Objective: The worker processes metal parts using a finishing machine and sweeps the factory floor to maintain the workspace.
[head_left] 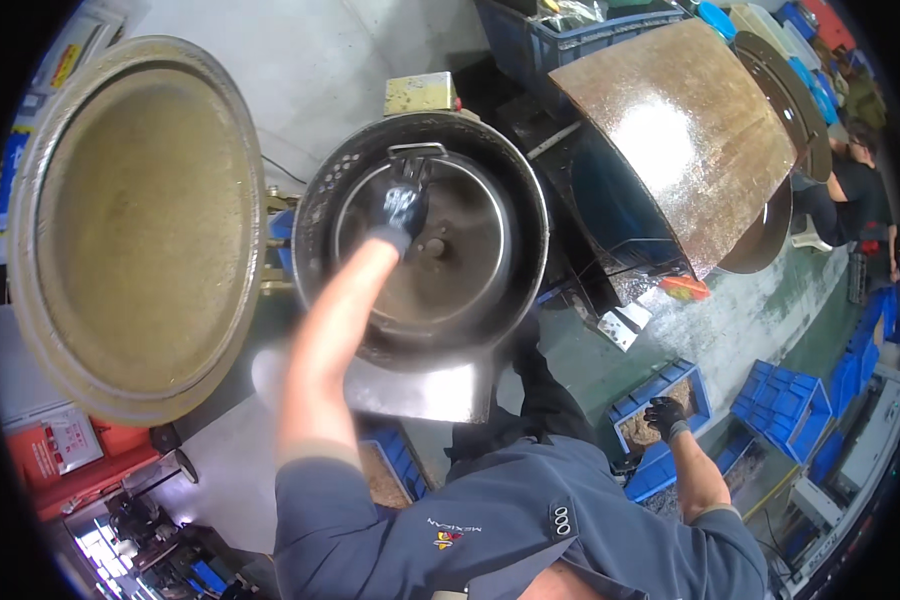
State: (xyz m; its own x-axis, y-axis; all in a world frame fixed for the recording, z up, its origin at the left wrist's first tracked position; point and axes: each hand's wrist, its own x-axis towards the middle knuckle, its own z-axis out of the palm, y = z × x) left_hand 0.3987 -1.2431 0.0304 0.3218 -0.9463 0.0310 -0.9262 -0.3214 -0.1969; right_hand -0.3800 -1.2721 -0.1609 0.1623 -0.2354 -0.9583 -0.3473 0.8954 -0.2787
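My left hand [402, 207], in a black glove, reaches down into a round metal drum [519, 150]. Its fingers are hooked on the bail handle [417, 150] at the far side of a round metal basket [475, 270] seated inside. A hub shows in the middle of the basket floor. Out to my right, my gloved right hand [665, 416] hangs with fingers apart and nothing in it. Beneath that hand, from this view, is a blue crate [697, 385] with tan granular material.
The drum's big round lid [135, 230] stands swung open at left. A brown curved metal hood [670, 130] covers a machine at right. Blue crates [782, 405] stand at lower right, another [560, 55] at the back. A co-worker [855, 200] sits far right.
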